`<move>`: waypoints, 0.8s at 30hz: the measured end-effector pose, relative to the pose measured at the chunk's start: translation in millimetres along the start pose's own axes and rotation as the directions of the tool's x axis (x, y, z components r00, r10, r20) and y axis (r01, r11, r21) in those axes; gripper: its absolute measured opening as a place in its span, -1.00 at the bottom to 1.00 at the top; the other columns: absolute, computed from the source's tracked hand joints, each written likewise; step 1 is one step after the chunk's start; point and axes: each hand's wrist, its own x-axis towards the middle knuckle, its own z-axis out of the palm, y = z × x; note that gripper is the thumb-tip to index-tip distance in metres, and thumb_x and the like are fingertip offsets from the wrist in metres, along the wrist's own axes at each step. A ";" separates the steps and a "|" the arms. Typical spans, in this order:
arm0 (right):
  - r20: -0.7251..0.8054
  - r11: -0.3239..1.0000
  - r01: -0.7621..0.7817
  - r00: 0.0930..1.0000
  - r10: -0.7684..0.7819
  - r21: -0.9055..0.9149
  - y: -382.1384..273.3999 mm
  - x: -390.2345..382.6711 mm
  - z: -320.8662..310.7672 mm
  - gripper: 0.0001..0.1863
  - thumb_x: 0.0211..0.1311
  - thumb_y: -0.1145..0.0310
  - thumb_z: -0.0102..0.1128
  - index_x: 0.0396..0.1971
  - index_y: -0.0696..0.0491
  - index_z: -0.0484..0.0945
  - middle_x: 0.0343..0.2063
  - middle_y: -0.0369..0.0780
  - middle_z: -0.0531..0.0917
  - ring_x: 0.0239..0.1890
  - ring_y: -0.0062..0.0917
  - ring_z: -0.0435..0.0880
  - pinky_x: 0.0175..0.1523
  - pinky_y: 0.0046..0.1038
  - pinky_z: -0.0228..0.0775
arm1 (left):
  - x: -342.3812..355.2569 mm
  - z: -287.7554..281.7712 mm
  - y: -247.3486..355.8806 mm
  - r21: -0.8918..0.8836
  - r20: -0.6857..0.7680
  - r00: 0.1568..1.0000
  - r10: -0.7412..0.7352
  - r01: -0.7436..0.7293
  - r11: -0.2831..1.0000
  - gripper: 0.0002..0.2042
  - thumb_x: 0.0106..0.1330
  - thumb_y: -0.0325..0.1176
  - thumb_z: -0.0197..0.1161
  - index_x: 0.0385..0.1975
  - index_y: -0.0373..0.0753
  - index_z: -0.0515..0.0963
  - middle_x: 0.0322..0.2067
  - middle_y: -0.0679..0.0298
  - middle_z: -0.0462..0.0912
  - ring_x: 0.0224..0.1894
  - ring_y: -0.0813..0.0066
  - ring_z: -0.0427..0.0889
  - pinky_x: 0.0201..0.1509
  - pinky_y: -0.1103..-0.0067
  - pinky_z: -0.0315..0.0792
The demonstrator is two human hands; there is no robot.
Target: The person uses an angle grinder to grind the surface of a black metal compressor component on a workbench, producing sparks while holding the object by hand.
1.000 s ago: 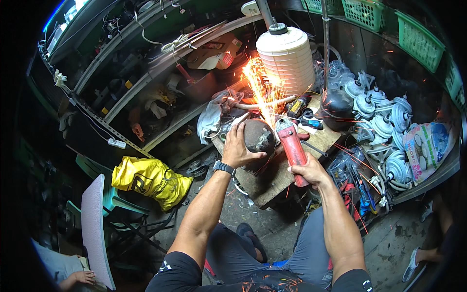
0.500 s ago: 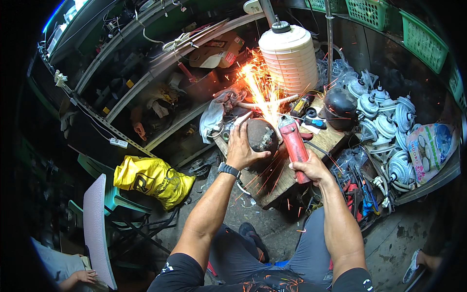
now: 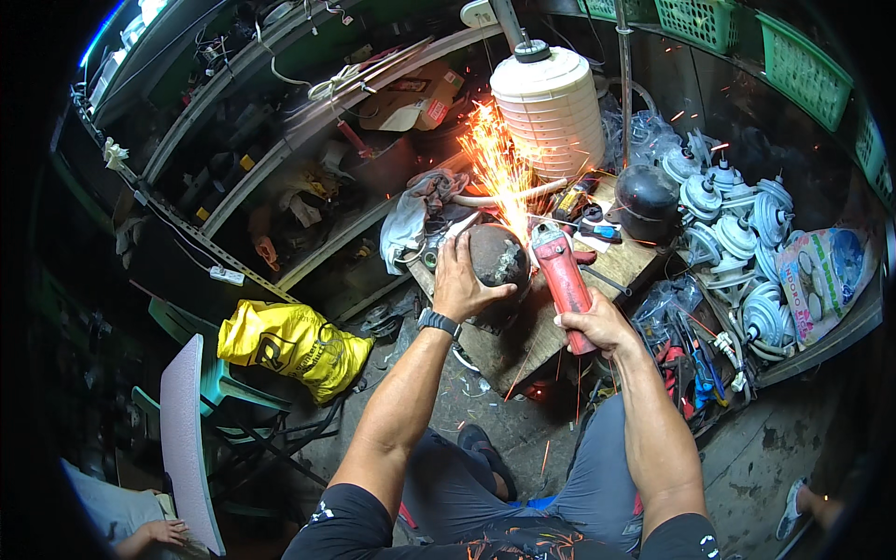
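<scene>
My left hand [image 3: 460,283] is closed against the left and near side of a rounded, rusty brown metal shell [image 3: 495,254], fingers on its top edge and thumb toward its front. It rests on a worn wooden work surface [image 3: 511,353]. In my right hand [image 3: 603,324] is a red angle grinder [image 3: 565,280], gripped by its body. The grinder's head meets the right side of the shell, and a bright spray of orange sparks [image 3: 499,168] flies up and away from there. The disc itself is hidden by glare and the guard.
Behind stands a white ribbed tank [image 3: 551,107]. A black rounded shell [image 3: 647,203] and a blue-and-black tool [image 3: 600,231] lie to the right, beside piled grey-white discs [image 3: 737,233]. A yellow bag [image 3: 294,345] is at left. Another person's hand [image 3: 166,532] shows lower left.
The view has shifted slightly. Both hands keep their hold on the shell and grinder. The sparks still fly, with stray ones now falling below the work surface.
</scene>
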 end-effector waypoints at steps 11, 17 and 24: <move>0.026 0.998 0.002 1.000 -0.004 0.063 -11.6 7.4 2.4 -0.36 0.09 0.46 0.58 0.11 0.15 0.37 -0.24 -0.18 0.68 -0.44 -0.50 0.73 -0.36 -0.36 0.69 | -1.4 1.6 14.9 0.037 0.003 0.993 -0.121 0.120 0.992 0.40 -0.23 0.38 0.70 0.56 -0.42 0.15 0.50 -0.34 0.21 0.56 -0.34 0.19 0.66 0.08 0.15; 0.009 0.999 -0.020 1.000 0.019 0.049 -10.6 -1.6 -1.8 -0.35 0.11 0.47 0.57 0.14 0.16 0.37 -0.24 -0.18 0.69 -0.45 -0.52 0.73 -0.37 -0.38 0.68 | -2.8 -0.5 22.4 0.069 0.010 0.989 -0.144 0.143 0.987 0.38 -0.19 0.35 0.70 0.54 -0.46 0.15 0.49 -0.34 0.23 0.56 -0.25 0.22 0.65 0.13 0.19; 0.000 0.999 -0.008 1.000 0.008 0.033 -14.6 -4.6 -2.8 -0.35 0.11 0.46 0.57 0.14 0.16 0.37 -0.25 -0.18 0.68 -0.47 -0.53 0.71 -0.37 -0.40 0.66 | -2.7 -2.4 26.9 0.071 -0.003 0.988 -0.157 0.157 0.985 0.37 -0.18 0.36 0.69 0.54 -0.47 0.15 0.48 -0.35 0.23 0.55 -0.26 0.25 0.62 0.13 0.23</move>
